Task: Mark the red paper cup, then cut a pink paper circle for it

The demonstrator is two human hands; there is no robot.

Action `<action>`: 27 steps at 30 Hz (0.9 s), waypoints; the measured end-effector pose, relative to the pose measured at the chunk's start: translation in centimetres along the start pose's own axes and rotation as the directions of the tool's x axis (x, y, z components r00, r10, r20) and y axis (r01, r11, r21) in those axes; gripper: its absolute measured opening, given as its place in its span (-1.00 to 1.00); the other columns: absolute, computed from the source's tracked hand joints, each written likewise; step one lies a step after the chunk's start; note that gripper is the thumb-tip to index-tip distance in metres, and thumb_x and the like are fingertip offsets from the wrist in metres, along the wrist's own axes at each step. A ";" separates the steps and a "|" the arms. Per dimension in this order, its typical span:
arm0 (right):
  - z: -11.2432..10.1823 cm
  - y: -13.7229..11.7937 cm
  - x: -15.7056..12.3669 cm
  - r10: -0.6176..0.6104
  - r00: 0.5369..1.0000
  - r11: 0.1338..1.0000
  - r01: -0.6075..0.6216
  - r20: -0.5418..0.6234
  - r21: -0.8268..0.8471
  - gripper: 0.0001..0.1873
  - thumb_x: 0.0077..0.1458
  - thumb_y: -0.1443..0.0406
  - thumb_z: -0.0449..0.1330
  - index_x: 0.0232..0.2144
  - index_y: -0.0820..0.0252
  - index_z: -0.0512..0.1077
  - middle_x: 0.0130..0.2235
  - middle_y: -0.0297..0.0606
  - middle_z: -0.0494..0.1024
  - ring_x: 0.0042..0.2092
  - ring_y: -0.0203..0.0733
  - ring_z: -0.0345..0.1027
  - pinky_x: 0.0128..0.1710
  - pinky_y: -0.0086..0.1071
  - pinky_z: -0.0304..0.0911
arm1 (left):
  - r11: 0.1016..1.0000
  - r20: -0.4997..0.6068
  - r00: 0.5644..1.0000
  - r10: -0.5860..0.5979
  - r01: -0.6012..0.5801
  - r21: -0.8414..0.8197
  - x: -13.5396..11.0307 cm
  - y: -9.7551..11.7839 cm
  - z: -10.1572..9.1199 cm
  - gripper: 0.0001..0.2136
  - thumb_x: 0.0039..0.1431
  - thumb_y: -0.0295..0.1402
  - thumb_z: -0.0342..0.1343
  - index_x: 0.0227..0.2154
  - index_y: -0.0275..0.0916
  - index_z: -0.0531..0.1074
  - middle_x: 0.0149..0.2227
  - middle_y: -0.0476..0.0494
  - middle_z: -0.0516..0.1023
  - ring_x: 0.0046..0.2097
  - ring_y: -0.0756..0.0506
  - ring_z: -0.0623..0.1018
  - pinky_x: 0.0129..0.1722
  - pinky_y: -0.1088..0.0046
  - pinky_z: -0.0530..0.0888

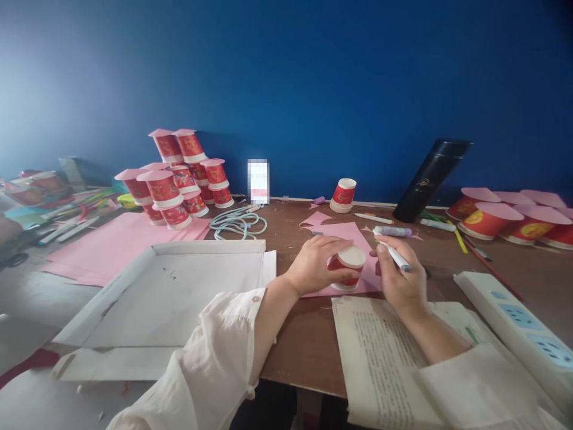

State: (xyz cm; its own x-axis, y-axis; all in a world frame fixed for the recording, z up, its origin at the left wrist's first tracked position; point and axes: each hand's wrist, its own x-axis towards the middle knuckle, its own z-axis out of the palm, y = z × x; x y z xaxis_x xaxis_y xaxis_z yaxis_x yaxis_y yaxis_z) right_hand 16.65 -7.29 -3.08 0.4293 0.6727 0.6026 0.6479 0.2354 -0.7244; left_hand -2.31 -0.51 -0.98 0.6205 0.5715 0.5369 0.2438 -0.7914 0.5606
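Note:
My left hand is wrapped round a red paper cup, which stands upside down with its pale base upward on a sheet of pink paper. In my right hand is a white marker, pinched between thumb and fingers just right of the cup; its tip is too small to make out. Beyond the hands lies a purple-and-white glue stick. Under my right forearm are printed sheets.
Stacked red cups with pink paper tops stand back left, and more cups at right. A black flask leans against the wall. A white box lid, coiled cable and power strip lie around.

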 end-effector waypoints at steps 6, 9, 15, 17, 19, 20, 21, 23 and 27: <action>-0.2 -0.8 0.2 0.040 0.999 0.999 -0.040 -0.012 -0.017 -0.65 0.27 0.05 0.12 -0.07 0.11 0.51 -0.33 -0.27 0.58 -0.48 -0.25 0.36 -0.31 -0.24 0.37 | 0.994 -0.255 0.962 -0.103 0.108 0.006 -0.2 -0.5 -0.6 -0.45 0.17 -0.10 0.24 0.19 -0.16 0.36 0.20 -0.25 0.47 0.19 -0.22 0.47 0.18 0.14 0.42; -0.2 -0.6 0.2 0.072 0.997 0.997 -0.072 -0.009 0.012 -0.64 0.26 0.04 0.13 -0.05 0.11 0.51 -0.32 -0.26 0.58 -0.47 -0.23 0.38 -0.32 -0.24 0.37 | 0.954 -0.441 0.886 -0.143 0.241 0.176 0.0 -1.8 -1.5 -0.42 0.18 -0.17 0.22 0.24 -0.19 0.28 0.24 -0.31 0.43 0.24 -0.27 0.41 0.24 0.04 0.34; -0.3 -0.2 0.3 0.050 0.998 0.999 -0.050 -0.039 -0.004 -0.64 0.24 0.07 0.13 -0.05 0.12 0.52 -0.32 -0.24 0.59 -0.39 -0.18 0.43 -0.19 -0.18 0.39 | 0.842 -0.483 0.827 -0.286 0.458 0.285 0.0 -3.6 -2.3 -0.37 0.19 -0.20 0.18 0.29 -0.23 0.18 0.25 -0.34 0.41 0.27 -0.31 0.38 0.27 0.00 0.27; -0.4 -0.2 0.4 0.055 0.997 0.998 -0.056 -0.049 -0.012 -0.63 0.23 0.07 0.14 -0.05 0.13 0.52 -0.32 -0.23 0.59 -0.40 -0.19 0.42 -0.20 -0.18 0.39 | 0.816 -0.496 0.810 -0.313 0.496 0.295 0.0 -4.0 -2.4 -0.37 0.20 -0.21 0.15 0.29 -0.26 0.18 0.24 -0.37 0.41 0.27 -0.30 0.39 0.28 0.01 0.25; -0.5 -0.1 0.5 0.074 0.996 0.997 -0.075 -0.056 -0.017 -0.63 0.23 0.08 0.14 -0.05 0.14 0.52 -0.32 -0.23 0.59 -0.43 -0.21 0.40 -0.26 -0.21 0.39 | 0.798 -0.513 0.791 -0.332 0.526 0.294 -0.1 -4.3 -2.5 -0.38 0.21 -0.21 0.14 0.29 -0.28 0.18 0.23 -0.39 0.43 0.25 -0.30 0.40 0.28 0.01 0.25; -0.6 -0.1 0.6 0.085 0.995 0.996 -0.086 -0.060 -0.018 -0.63 0.22 0.07 0.13 -0.05 0.14 0.51 -0.32 -0.23 0.59 -0.44 -0.22 0.39 -0.29 -0.23 0.38 | 0.793 -0.518 0.785 -0.341 0.536 0.290 -0.1 -4.4 -2.5 -0.38 0.21 -0.21 0.14 0.29 -0.29 0.18 0.22 -0.40 0.43 0.24 -0.30 0.41 0.27 0.01 0.26; -0.6 0.0 0.7 0.099 0.993 0.995 -0.100 -0.066 -0.015 -0.62 0.22 0.07 0.13 -0.05 0.14 0.51 -0.31 -0.22 0.59 -0.45 -0.23 0.38 -0.32 -0.25 0.37 | 0.787 -0.521 0.778 -0.350 0.546 0.287 -0.1 -4.6 -2.5 -0.39 0.21 -0.21 0.14 0.28 -0.28 0.19 0.21 -0.40 0.44 0.24 -0.31 0.42 0.27 0.01 0.26; -0.8 0.3 1.0 0.133 0.988 0.991 -0.133 -0.073 0.000 -0.61 0.22 0.07 0.11 -0.04 0.14 0.50 -0.29 -0.21 0.59 -0.47 -0.25 0.37 -0.38 -0.29 0.36 | 0.779 -0.522 0.772 -0.362 0.558 0.286 -0.2 -4.9 -2.5 -0.40 0.21 -0.21 0.14 0.27 -0.26 0.20 0.19 -0.39 0.46 0.22 -0.31 0.43 0.26 0.01 0.27; -1.0 0.7 1.4 0.186 0.980 0.983 -0.186 -0.067 0.007 -0.59 0.21 0.04 0.10 -0.03 0.12 0.50 -0.32 -0.22 0.59 -0.50 -0.25 0.36 -0.45 -0.33 0.33 | 0.768 -0.522 0.768 -0.372 0.570 0.292 -0.2 -5.0 -2.4 -0.42 0.22 -0.22 0.13 0.27 -0.25 0.21 0.18 -0.39 0.45 0.22 -0.32 0.42 0.24 0.01 0.29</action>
State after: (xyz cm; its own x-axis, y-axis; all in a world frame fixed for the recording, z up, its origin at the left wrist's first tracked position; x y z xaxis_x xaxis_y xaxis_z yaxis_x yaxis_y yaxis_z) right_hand 18.30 -6.88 -2.47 0.5833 0.6565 0.4783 0.5521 0.1115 -0.8263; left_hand -5.43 3.85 -2.39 -0.0029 0.8462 0.5329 0.7589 -0.3451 0.5522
